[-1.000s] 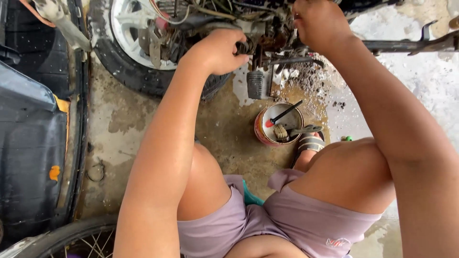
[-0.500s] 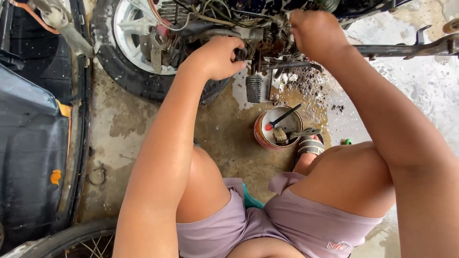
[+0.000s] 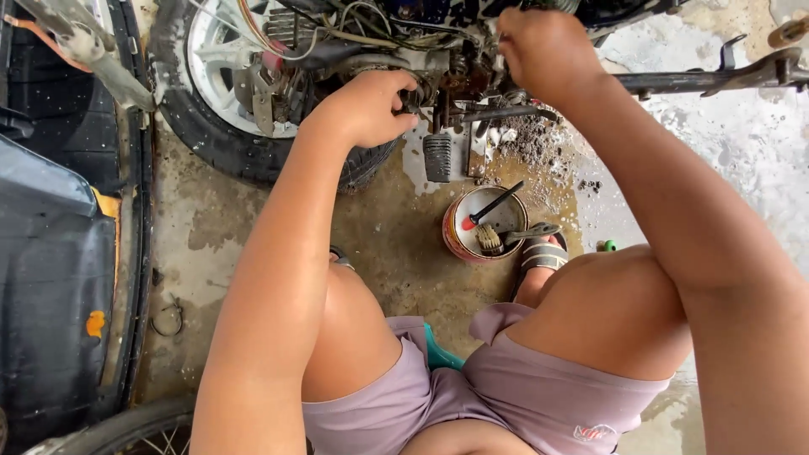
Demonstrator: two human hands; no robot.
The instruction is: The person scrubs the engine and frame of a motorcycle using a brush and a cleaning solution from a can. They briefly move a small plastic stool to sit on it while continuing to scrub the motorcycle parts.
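Observation:
I sit low over a stripped motorcycle (image 3: pixel 404 46) whose engine area is a tangle of wires and greasy metal. My left hand (image 3: pixel 366 105) is curled against a dark engine part just above the ridged foot peg (image 3: pixel 437 157). My right hand (image 3: pixel 543 50) is closed on something in the engine at the top; what it grips is hidden by the fingers. Below them a round metal tin (image 3: pixel 482 226) stands on the wet concrete with a brush and a red-handled tool in it.
The rear wheel (image 3: pixel 211 93) with a white rim lies at the upper left. A black plastic body panel (image 3: pixel 50 270) fills the left edge. A dark metal bar (image 3: pixel 716 77) juts right. Dirt and water cover the floor near my sandalled foot (image 3: pixel 543 257).
The view has drifted so the motorcycle sits lower in the picture. Both hands stay on the engine, with the right hand shifted slightly left.

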